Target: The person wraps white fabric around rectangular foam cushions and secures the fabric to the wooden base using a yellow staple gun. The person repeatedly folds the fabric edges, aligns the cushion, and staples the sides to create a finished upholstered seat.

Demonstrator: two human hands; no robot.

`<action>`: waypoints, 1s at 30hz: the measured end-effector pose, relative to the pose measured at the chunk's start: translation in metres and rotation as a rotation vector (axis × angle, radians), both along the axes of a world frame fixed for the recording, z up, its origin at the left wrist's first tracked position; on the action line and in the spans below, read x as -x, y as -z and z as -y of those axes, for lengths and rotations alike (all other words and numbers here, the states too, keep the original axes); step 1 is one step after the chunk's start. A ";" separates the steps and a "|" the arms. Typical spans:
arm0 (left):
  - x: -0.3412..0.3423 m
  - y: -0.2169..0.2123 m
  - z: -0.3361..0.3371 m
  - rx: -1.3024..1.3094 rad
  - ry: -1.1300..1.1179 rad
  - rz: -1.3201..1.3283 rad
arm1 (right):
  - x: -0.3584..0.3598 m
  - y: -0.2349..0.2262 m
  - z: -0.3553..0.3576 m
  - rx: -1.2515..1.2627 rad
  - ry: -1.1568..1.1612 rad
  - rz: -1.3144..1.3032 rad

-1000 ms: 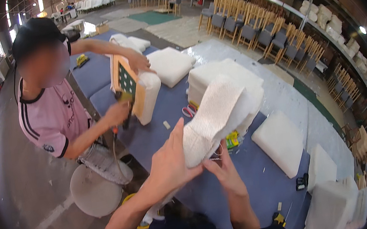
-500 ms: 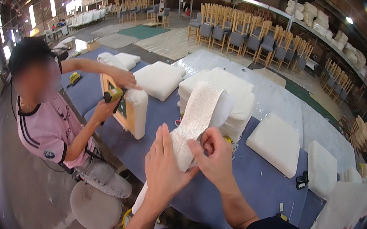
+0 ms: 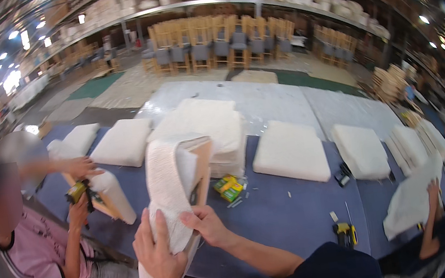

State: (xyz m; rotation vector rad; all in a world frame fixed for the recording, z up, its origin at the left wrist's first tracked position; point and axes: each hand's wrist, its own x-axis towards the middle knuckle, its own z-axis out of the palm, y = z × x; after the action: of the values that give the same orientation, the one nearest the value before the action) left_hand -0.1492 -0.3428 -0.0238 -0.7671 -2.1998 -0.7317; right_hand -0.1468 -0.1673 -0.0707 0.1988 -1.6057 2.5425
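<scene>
A white, padded seat cushion with a wooden frame (image 3: pixel 202 167) stands on edge in front of me. A strip of white textured fabric (image 3: pixel 163 189) hangs over its near side. My left hand (image 3: pixel 162 259) grips the cushion from the left, fingers stretched up along the fabric and thumb on its near face. On the other side my right hand (image 3: pixel 209 225) pinches the fabric's edge beside the frame, thumb on top; its curled fingertips are partly hidden. Behind the cushion is a stack of white cushions (image 3: pixel 197 114).
A yellow-green box (image 3: pixel 229 187) with loose staple strips lies on the blue table (image 3: pixel 288 214). Nearby are a yellow-black power tool (image 3: pixel 344 234) and white cushions (image 3: pixel 290 152). A person (image 3: pixel 40 247) at left holds a yellow-black tool (image 3: pixel 76 192); another person's hand (image 3: pixel 434 190) touches white fabric at right.
My view has swung right. The cushion has turned so its wooden frame shows. My right hand has moved from the loose strip to the edge beside the frame; my left stays on the fabric.
</scene>
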 end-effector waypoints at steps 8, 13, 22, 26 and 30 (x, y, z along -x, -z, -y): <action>0.001 -0.015 -0.009 0.109 0.042 0.183 | -0.016 -0.035 -0.004 -0.166 0.216 -0.055; 0.007 -0.054 0.013 -0.097 0.324 0.328 | -0.015 -0.049 -0.014 -0.260 0.202 -0.082; 0.047 -0.045 -0.015 0.003 0.368 0.164 | -0.017 -0.049 -0.031 -0.184 0.320 -0.030; 0.082 -0.063 -0.015 0.225 0.520 0.108 | -0.009 -0.035 -0.033 -0.103 0.353 -0.092; 0.090 -0.068 -0.049 0.291 0.567 0.050 | -0.020 -0.036 -0.044 -0.181 0.576 -0.132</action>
State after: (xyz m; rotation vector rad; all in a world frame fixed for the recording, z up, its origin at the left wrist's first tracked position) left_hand -0.2392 -0.2936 0.0441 -1.5743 -2.1709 -0.7021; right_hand -0.1264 -0.1232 -0.0343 -0.0729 -1.5603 1.9169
